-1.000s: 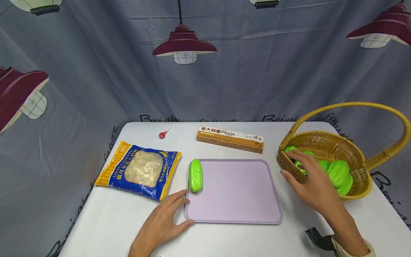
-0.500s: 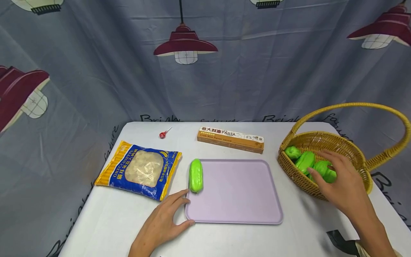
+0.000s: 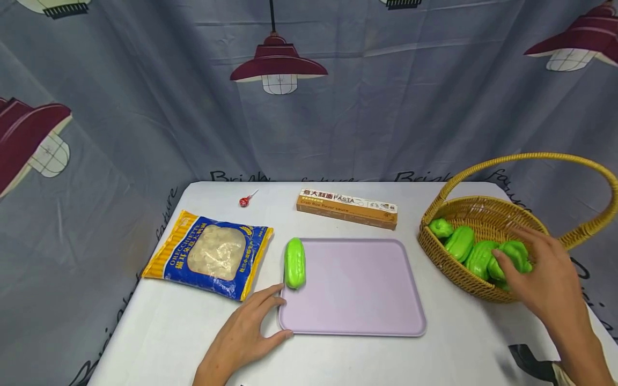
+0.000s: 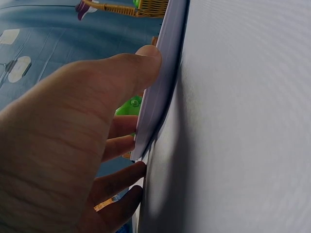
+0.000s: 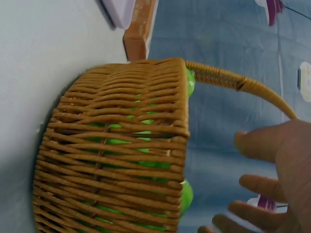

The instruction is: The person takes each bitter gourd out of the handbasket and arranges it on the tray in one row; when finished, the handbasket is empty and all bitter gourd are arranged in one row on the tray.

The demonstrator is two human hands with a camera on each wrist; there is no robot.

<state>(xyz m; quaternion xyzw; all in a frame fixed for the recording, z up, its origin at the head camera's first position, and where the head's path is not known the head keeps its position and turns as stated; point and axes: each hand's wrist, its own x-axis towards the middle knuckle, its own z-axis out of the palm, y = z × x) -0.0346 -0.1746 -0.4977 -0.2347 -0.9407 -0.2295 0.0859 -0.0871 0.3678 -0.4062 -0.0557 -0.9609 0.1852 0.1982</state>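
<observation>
My left hand (image 3: pixel 246 332) rests against the near left corner of a lilac tray (image 3: pixel 357 292), thumb at its front edge and fingertips by its left side. One shiny green, cucumber-like vegetable (image 3: pixel 295 263) lies lengthwise along the tray's left edge. Over the right part of a wicker basket (image 3: pixel 458 280), my right hand (image 3: pixel 550 279) hovers with spread fingers and holds nothing. Several similar green vegetables (image 3: pixel 480 259) lie inside the basket; the hand partly hides those at the right. In the right wrist view, the fingers (image 5: pixel 262 141) stand apart from the basket's wall (image 5: pixel 112 145).
A blue and yellow bag of orecchiette (image 3: pixel 212 254) lies left of the tray. Behind it are a red lollipop (image 3: pixel 244 201) and a brown pasta box (image 3: pixel 346 209). The basket's tall handle (image 3: pixel 526 156) arches above it. A grey curtain (image 3: pixel 338 128) hangs behind the table.
My right hand has moved rightward across the basket, uncovering the green vegetables at its left and middle. Those vegetables now lie in a row along the near side. The left hand has stayed put.
</observation>
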